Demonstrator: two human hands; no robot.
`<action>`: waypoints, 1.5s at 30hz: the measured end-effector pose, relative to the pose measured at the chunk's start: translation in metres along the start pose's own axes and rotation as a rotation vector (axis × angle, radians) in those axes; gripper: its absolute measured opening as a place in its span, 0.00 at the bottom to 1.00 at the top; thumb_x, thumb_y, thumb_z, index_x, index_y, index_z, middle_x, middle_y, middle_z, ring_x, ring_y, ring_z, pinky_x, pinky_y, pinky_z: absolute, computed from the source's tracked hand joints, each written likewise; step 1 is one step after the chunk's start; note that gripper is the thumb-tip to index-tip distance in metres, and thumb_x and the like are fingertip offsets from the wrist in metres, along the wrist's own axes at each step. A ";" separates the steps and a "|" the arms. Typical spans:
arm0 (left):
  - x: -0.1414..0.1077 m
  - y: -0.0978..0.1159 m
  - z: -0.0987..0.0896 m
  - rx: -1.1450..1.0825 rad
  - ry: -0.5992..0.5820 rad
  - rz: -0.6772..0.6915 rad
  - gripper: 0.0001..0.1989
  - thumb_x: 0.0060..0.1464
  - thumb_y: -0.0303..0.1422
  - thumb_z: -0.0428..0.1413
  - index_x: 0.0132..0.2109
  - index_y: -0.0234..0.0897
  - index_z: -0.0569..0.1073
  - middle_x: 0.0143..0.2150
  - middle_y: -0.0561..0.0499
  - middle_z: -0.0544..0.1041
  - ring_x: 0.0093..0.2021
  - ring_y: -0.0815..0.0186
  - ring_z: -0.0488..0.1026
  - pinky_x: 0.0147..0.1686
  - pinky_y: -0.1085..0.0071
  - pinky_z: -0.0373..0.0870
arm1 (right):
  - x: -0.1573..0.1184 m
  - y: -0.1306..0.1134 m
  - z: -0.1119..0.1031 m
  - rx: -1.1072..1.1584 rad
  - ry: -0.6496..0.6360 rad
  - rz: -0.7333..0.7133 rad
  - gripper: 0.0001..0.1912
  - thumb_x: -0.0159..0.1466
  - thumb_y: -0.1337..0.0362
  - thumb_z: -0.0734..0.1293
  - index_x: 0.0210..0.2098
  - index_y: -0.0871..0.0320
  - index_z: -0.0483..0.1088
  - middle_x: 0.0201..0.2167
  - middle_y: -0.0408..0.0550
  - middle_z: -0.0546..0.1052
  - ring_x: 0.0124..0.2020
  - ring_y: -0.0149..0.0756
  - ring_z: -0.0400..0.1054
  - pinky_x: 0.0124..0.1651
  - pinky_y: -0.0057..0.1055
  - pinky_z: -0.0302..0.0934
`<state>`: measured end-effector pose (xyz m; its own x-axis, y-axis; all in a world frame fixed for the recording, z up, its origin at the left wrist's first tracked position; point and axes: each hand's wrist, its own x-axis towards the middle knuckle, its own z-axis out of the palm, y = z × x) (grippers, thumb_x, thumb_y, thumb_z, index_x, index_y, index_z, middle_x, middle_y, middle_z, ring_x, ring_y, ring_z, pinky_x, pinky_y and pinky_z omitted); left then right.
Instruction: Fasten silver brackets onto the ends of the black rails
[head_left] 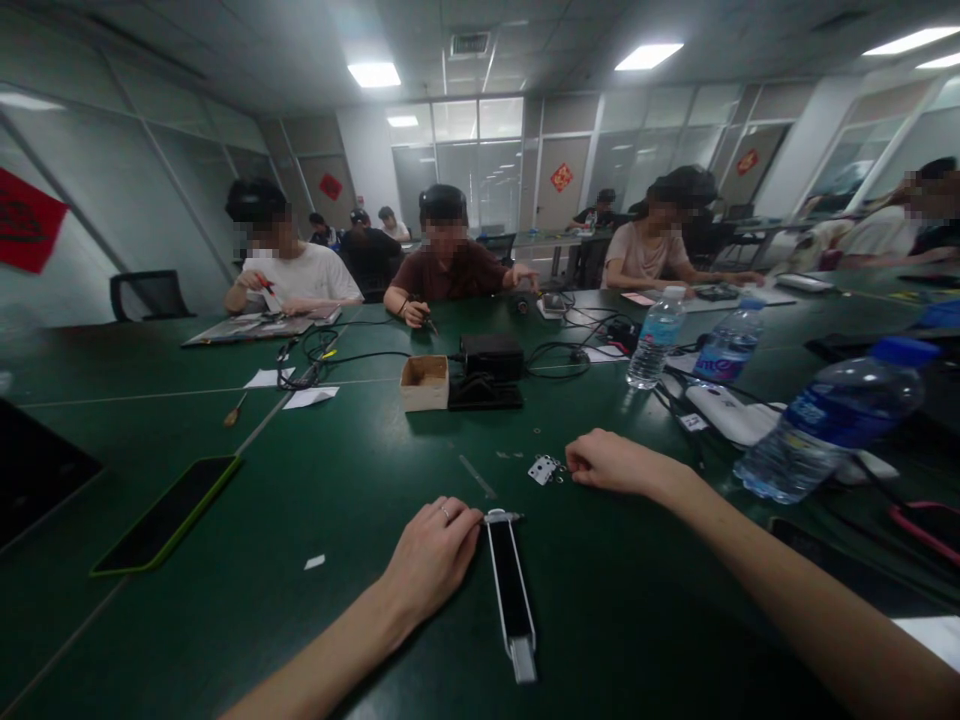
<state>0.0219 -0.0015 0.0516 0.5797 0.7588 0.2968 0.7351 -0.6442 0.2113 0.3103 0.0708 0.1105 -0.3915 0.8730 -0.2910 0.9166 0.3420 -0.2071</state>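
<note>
My left hand (439, 550), with a ring on one finger, is closed at the top end of a long black and white device (511, 585) lying on the green table. Its fingertips meet a thin, pale rod-like piece (502, 517) across that end. My right hand (600, 460) rests on the table farther right, its fingers curled together beside a small white plate with dark holes (541, 469) and several tiny rings (559, 474). Whatever its fingertips pinch is too small to make out. A clear strip (477, 477) lies just beyond the device.
Ahead are an open cardboard box (424, 384) and a black unit (491, 358). Water bottles (832, 420) and cables stand at the right; a green-edged phone (169, 515) lies left. Several people sit across the green table (300, 500).
</note>
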 end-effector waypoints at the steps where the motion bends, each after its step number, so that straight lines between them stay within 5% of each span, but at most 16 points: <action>1: 0.000 0.000 0.000 -0.004 0.002 0.007 0.10 0.64 0.27 0.47 0.48 0.37 0.71 0.41 0.47 0.74 0.39 0.61 0.71 0.39 0.64 0.71 | 0.000 0.000 0.000 0.004 0.013 -0.003 0.05 0.60 0.68 0.66 0.35 0.59 0.74 0.34 0.49 0.76 0.35 0.39 0.71 0.33 0.30 0.60; 6: -0.001 0.001 -0.001 -0.011 0.005 0.011 0.10 0.64 0.27 0.47 0.47 0.36 0.71 0.41 0.47 0.74 0.39 0.61 0.71 0.39 0.65 0.71 | 0.003 -0.004 0.006 0.070 0.077 -0.125 0.05 0.60 0.65 0.66 0.36 0.57 0.73 0.33 0.47 0.76 0.34 0.37 0.70 0.35 0.30 0.60; 15: -0.001 0.002 -0.001 -0.002 0.026 0.014 0.10 0.62 0.26 0.48 0.47 0.36 0.70 0.41 0.47 0.74 0.39 0.60 0.71 0.38 0.64 0.71 | -0.002 -0.021 0.003 0.028 0.027 -0.082 0.05 0.59 0.70 0.64 0.31 0.60 0.73 0.31 0.49 0.75 0.32 0.37 0.69 0.33 0.30 0.59; 20: -0.002 0.004 -0.001 0.002 0.142 0.044 0.07 0.61 0.28 0.49 0.46 0.36 0.68 0.40 0.47 0.74 0.37 0.60 0.71 0.36 0.64 0.70 | -0.011 -0.041 0.004 0.188 0.124 -0.291 0.06 0.62 0.67 0.63 0.33 0.60 0.73 0.29 0.45 0.75 0.29 0.32 0.67 0.32 0.27 0.58; 27: -0.004 0.005 -0.003 -0.057 0.390 0.274 0.05 0.65 0.31 0.48 0.44 0.36 0.68 0.36 0.48 0.75 0.34 0.64 0.72 0.33 0.69 0.69 | -0.021 -0.091 0.028 0.328 0.245 -0.573 0.05 0.66 0.65 0.64 0.38 0.59 0.72 0.36 0.46 0.74 0.38 0.34 0.67 0.42 0.30 0.61; 31: -0.004 0.006 -0.005 -0.091 0.409 0.308 0.05 0.66 0.30 0.48 0.42 0.36 0.68 0.34 0.49 0.75 0.31 0.66 0.71 0.32 0.71 0.67 | -0.020 -0.096 0.035 0.346 0.284 -0.622 0.05 0.66 0.67 0.63 0.38 0.59 0.71 0.36 0.47 0.74 0.41 0.35 0.66 0.45 0.30 0.61; 34: -0.006 0.006 -0.005 -0.098 0.339 0.244 0.05 0.64 0.28 0.48 0.40 0.36 0.68 0.34 0.49 0.75 0.32 0.65 0.71 0.33 0.70 0.68 | -0.018 -0.091 0.034 0.309 0.288 -0.558 0.05 0.65 0.63 0.65 0.39 0.59 0.71 0.37 0.47 0.74 0.40 0.35 0.67 0.44 0.31 0.62; 41: -0.004 0.003 -0.006 -0.194 0.161 -0.155 0.05 0.57 0.30 0.47 0.34 0.38 0.66 0.32 0.50 0.72 0.32 0.63 0.70 0.33 0.68 0.69 | -0.015 -0.070 0.026 0.131 0.216 -0.355 0.07 0.65 0.61 0.64 0.38 0.57 0.70 0.37 0.47 0.73 0.37 0.36 0.67 0.40 0.33 0.61; 45: 0.000 0.001 -0.006 -0.333 0.099 -0.189 0.04 0.57 0.30 0.49 0.33 0.38 0.66 0.33 0.51 0.72 0.32 0.64 0.70 0.33 0.69 0.68 | -0.016 -0.066 0.024 0.074 0.153 -0.368 0.08 0.66 0.63 0.61 0.37 0.58 0.71 0.36 0.48 0.73 0.36 0.37 0.67 0.39 0.33 0.61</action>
<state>0.0201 -0.0026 0.0571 0.3967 0.8644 0.3090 0.6615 -0.5026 0.5566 0.2539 0.0261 0.1068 -0.6705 0.7406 -0.0436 0.7070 0.6200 -0.3401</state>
